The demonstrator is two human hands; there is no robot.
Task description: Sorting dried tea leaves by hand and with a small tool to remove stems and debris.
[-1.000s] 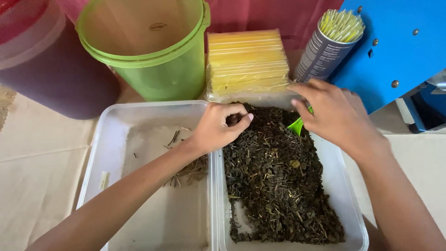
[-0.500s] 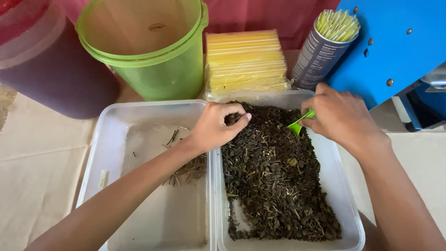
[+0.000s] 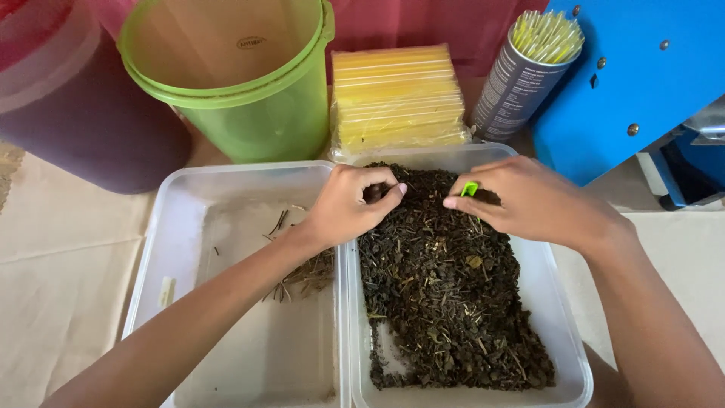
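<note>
Dried leaves (image 3: pixel 445 287) are filling the right tray (image 3: pixel 563 332) — its long axis running away from the person. Left hand (image 3: pixel 349 205) is pinching leaves, fingers curled shut. Right hand (image 3: pixel 529 202) is lying palm-down, gripping a green scoop (image 3: pixel 470 189).

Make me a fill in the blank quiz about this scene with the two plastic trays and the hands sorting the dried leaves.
1. The right hand holds a small ____ scoop.
2. The dried leaves fill the tray on the ____.
3. The left hand pinches leaves at the ____ end of that tray.
4. The left tray holds only a few ____.

Missing words: green; right; far; twigs
</note>
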